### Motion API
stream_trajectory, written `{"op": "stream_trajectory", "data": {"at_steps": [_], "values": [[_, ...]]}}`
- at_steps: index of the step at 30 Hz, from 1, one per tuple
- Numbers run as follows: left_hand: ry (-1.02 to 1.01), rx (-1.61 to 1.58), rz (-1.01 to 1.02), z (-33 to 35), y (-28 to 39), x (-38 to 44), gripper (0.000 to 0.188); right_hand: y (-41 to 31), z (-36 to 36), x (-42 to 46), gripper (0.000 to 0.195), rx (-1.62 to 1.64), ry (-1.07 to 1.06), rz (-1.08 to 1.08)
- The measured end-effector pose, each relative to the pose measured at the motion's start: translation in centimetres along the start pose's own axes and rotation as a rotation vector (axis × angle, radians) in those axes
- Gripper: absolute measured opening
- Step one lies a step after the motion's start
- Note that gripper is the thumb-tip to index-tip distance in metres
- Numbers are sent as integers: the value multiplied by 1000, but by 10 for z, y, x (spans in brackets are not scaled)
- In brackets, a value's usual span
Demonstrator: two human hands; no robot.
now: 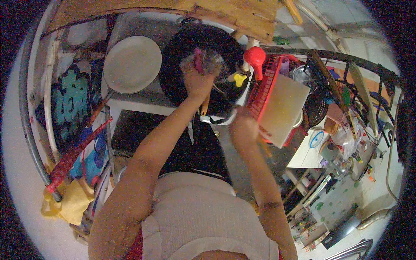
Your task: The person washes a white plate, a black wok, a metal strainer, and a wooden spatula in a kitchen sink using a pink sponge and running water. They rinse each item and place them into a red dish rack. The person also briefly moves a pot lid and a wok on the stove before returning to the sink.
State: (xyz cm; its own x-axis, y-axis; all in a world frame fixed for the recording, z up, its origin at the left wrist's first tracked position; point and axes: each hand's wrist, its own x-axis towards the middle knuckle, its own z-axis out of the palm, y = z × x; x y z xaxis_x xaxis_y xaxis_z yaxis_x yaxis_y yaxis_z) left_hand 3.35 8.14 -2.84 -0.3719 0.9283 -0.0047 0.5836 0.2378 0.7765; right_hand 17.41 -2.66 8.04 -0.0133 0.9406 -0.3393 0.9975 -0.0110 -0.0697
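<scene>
My left hand [198, 81] is over a large black pan or basin [175, 78] and grips a pinkish object [198, 60]. Something shiny and pale, too blurred to name, shows beside its fingers. A wooden handle [205, 106] lies below that wrist, by the near rim. My right hand [243, 128] is blurred by motion, left of a pale cutting board [286, 109]; I cannot tell whether it holds anything. Between the pan and a red plastic rack [265, 87] is a tap with a yellow handle [240, 80], and a red rounded object [255, 57] stands above it.
A round, pale plate or lid [132, 65] rests left of the pan. Beyond the pan is a wooden board [227, 14]. Metal bowls [304, 76] and utensils crowd the right side. A red-wrapped bar [76, 152] and a yellow cloth or bag [73, 201] are at left.
</scene>
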Motion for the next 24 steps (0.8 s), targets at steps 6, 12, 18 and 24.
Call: {"op": "stream_trajectory", "data": {"at_steps": [6,12,18,24], "values": [[-173,-1156,-782,-13,-27,-7,29,7,-19,-22,31,574,-392,218],[-376,-456,-345,-4,-48,-7,36,-4,-25,-55,38,1764,-507,865],[-160,185,390,-38,-28,17,43,-1,-16,-62,35,1738,-423,877],[-728,-15,939,-23,-20,-2,32,-4,-29,-55,55,1462,-668,706]]}}
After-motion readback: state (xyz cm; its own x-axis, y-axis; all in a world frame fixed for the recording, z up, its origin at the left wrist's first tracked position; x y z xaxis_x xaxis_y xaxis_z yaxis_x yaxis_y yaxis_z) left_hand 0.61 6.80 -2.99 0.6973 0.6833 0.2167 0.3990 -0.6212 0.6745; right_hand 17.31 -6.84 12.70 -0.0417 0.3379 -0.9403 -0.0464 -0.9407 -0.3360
